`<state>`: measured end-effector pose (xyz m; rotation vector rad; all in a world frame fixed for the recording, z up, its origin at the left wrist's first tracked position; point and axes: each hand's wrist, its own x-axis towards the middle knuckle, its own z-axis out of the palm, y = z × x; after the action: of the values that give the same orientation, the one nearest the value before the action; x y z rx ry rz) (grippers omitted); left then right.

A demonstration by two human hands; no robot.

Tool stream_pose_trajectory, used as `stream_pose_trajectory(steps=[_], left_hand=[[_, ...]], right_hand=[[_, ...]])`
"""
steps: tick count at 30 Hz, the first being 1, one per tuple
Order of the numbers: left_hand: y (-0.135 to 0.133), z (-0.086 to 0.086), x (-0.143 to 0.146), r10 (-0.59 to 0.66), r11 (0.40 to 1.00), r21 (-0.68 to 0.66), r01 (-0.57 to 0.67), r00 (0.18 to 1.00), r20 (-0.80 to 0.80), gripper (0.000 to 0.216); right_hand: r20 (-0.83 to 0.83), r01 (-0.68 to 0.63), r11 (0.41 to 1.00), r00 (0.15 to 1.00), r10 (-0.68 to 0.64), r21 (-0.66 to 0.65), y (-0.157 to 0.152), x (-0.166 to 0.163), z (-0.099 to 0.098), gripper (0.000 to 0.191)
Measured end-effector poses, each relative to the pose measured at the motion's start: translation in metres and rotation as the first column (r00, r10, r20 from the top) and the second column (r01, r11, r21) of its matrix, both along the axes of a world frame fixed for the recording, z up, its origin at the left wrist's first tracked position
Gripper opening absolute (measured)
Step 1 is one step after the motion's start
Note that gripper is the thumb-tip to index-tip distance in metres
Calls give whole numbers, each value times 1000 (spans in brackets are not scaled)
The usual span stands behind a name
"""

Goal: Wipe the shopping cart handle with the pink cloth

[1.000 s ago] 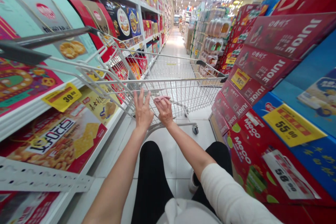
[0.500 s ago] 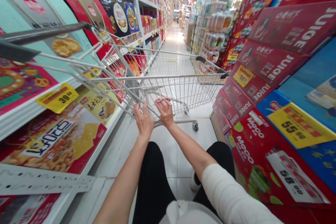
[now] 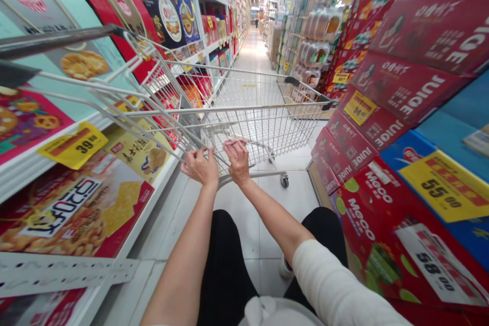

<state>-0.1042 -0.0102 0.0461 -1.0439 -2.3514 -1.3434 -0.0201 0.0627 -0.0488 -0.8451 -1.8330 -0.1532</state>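
Note:
A wire shopping cart (image 3: 248,110) stands in the aisle in front of me, and I am low down, close behind it. My left hand (image 3: 200,167) is closed, with its fingers curled round the wires at the lower back of the cart's basket. My right hand (image 3: 238,160) is just to its right, closed on a small pink cloth (image 3: 236,141) pressed against the same wire grid. The cart's grey handle bar (image 3: 57,42) runs close by at the upper left. My knees in black trousers (image 3: 225,254) are below the hands.
Shelves of biscuit boxes (image 3: 76,209) with yellow price tags (image 3: 72,145) line the left. Stacked red juice cartons (image 3: 401,91) and a blue box (image 3: 451,142) crowd the right. The white tiled aisle (image 3: 255,56) runs ahead, with packs of bottles (image 3: 317,35) on its right.
My left hand went from open with spread fingers to curled round the cart's wires, a little lower. The right hand kept the pink cloth on the wire grid and barely moved.

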Motion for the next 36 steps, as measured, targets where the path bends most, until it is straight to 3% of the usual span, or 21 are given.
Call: stream_pose_trajectory(steps=[4, 10, 16, 18, 25, 32, 36], left_hand=[[7, 2, 6, 66, 998, 5, -66, 995, 73, 23], [10, -8, 7, 70, 995, 70, -70, 998, 9, 23], [8, -8, 12, 99, 994, 50, -99, 995, 5, 25], [5, -6, 13, 89, 995, 34, -90, 996, 12, 25], [0, -6, 12, 80, 997, 18, -81, 996, 23, 23], [-3, -8, 15, 60, 997, 43, -61, 998, 26, 27], [-9, -8, 17, 30, 999, 27, -30, 999, 31, 27]], right_hand=[[35, 1, 999, 999, 0, -45, 5, -5, -3, 57], [102, -23, 997, 994, 31, -79, -5, 10, -29, 52], [77, -22, 1000, 997, 21, 5, 10, -2, 6, 52], [91, -50, 998, 995, 48, 28, 14, -6, 7, 50], [104, -100, 995, 990, 97, 30, -10, 26, -50, 49], [103, -79, 997, 991, 81, -29, 0, 16, -42, 48], [129, -114, 990, 984, 124, -79, -6, 22, -72, 50]])
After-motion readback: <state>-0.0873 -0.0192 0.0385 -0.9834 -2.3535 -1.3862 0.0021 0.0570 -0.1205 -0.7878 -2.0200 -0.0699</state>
